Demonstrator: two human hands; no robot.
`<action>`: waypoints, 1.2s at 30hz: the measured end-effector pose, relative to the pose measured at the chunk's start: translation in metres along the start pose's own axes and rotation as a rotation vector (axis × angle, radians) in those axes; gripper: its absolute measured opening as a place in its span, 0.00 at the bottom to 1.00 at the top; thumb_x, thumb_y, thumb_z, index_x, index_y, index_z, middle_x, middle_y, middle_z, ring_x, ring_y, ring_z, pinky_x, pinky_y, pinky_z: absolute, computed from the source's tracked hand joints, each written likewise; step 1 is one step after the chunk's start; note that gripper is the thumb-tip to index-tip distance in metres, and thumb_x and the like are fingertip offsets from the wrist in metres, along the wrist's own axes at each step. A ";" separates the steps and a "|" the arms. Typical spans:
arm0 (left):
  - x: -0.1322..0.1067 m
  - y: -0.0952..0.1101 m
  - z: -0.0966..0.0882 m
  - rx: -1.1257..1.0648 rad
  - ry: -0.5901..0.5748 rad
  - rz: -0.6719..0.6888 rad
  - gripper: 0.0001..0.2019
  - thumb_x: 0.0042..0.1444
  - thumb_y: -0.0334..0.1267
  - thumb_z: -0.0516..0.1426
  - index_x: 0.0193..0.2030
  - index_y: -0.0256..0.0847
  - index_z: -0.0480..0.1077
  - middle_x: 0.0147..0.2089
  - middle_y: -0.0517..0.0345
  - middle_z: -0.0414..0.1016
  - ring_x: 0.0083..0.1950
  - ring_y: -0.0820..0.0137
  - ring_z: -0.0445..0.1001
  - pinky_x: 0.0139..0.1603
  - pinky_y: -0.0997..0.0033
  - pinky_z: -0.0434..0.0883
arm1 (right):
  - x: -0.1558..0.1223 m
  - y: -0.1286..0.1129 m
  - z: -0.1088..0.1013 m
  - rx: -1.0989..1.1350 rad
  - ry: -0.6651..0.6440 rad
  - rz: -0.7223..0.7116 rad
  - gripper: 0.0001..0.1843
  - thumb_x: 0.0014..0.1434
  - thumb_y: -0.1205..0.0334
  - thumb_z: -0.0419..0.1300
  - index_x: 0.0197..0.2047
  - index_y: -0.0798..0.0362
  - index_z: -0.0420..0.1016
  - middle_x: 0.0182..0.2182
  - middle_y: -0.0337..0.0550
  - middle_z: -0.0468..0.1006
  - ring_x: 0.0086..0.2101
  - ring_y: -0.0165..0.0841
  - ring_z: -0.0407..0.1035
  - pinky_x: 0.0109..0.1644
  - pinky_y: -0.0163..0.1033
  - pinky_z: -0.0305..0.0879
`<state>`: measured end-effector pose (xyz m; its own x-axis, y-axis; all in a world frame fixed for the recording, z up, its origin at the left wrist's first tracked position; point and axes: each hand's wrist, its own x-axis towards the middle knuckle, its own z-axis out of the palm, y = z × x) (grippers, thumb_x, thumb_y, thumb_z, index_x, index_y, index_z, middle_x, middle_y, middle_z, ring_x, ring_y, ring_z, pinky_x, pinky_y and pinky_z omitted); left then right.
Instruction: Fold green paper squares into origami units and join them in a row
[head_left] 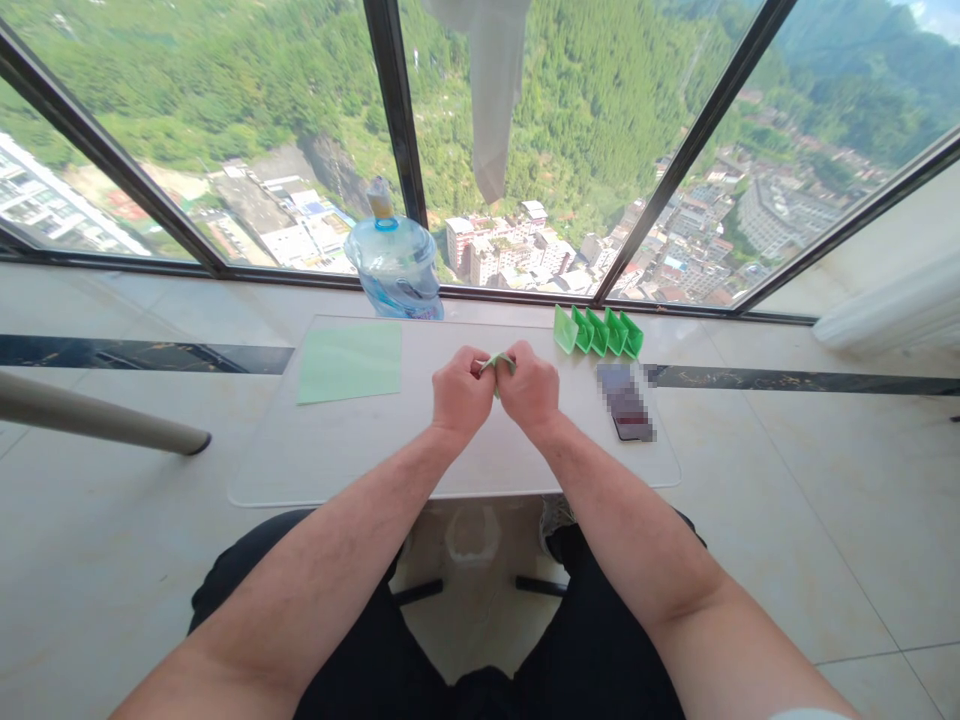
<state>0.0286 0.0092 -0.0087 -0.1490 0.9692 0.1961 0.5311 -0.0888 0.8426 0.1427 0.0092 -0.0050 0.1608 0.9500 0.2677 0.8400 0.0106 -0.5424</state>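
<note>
Well, the left hand [460, 392] and right hand [531, 388] pinch the folded paper [498, 360], and an uneven tug could tear it between them.

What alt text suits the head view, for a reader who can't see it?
A person's left hand and right hand, close together above a white table, grip a small piece of pale green paper. A flat green sheet lies on the table's left, with a row of folded green pieces and a pixelated phone on its right.
</note>
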 end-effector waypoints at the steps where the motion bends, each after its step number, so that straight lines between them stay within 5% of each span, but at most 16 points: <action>1: 0.000 0.001 0.000 -0.005 0.007 -0.002 0.06 0.55 0.38 0.59 0.38 0.44 0.75 0.31 0.60 0.81 0.33 0.67 0.76 0.40 0.70 0.69 | 0.001 0.000 0.000 0.021 0.007 -0.001 0.07 0.63 0.60 0.52 0.37 0.50 0.70 0.27 0.40 0.75 0.29 0.35 0.68 0.35 0.38 0.54; 7: -0.003 0.004 -0.002 -0.077 0.008 0.050 0.07 0.57 0.37 0.56 0.40 0.44 0.74 0.34 0.60 0.81 0.35 0.69 0.78 0.41 0.72 0.70 | 0.005 0.002 0.002 0.319 -0.005 0.079 0.08 0.57 0.57 0.56 0.40 0.48 0.70 0.29 0.37 0.77 0.30 0.35 0.70 0.37 0.38 0.61; 17: -0.010 0.012 0.000 -0.239 0.035 0.038 0.10 0.55 0.36 0.58 0.44 0.44 0.73 0.38 0.59 0.82 0.38 0.69 0.79 0.46 0.69 0.73 | 0.003 -0.005 0.000 0.490 0.179 0.114 0.16 0.54 0.61 0.58 0.47 0.49 0.72 0.32 0.38 0.81 0.33 0.35 0.73 0.42 0.39 0.67; 24: -0.005 0.015 0.000 -0.918 -0.133 -0.256 0.18 0.49 0.43 0.62 0.47 0.39 0.73 0.38 0.54 0.80 0.41 0.63 0.79 0.42 0.62 0.77 | 0.004 0.001 0.006 0.594 0.251 0.051 0.13 0.53 0.62 0.61 0.44 0.49 0.76 0.38 0.40 0.83 0.38 0.37 0.76 0.44 0.41 0.70; 27: -0.001 0.016 -0.003 -0.983 -0.151 -0.365 0.21 0.47 0.50 0.66 0.42 0.38 0.74 0.35 0.55 0.79 0.39 0.66 0.78 0.41 0.64 0.76 | 0.000 0.001 0.010 0.542 0.265 -0.043 0.09 0.56 0.61 0.60 0.41 0.49 0.77 0.37 0.40 0.82 0.36 0.36 0.74 0.43 0.41 0.69; 36: -0.002 0.012 -0.008 -1.115 -0.240 -0.340 0.22 0.39 0.42 0.73 0.39 0.38 0.72 0.33 0.58 0.80 0.34 0.71 0.77 0.38 0.71 0.72 | -0.004 -0.005 0.012 0.576 0.255 -0.157 0.06 0.56 0.58 0.61 0.37 0.50 0.73 0.34 0.41 0.78 0.35 0.35 0.71 0.40 0.40 0.68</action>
<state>0.0291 0.0046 0.0051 0.0807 0.9894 -0.1207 -0.5419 0.1452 0.8278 0.1316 0.0092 -0.0132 0.2364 0.8200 0.5212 0.4627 0.3767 -0.8025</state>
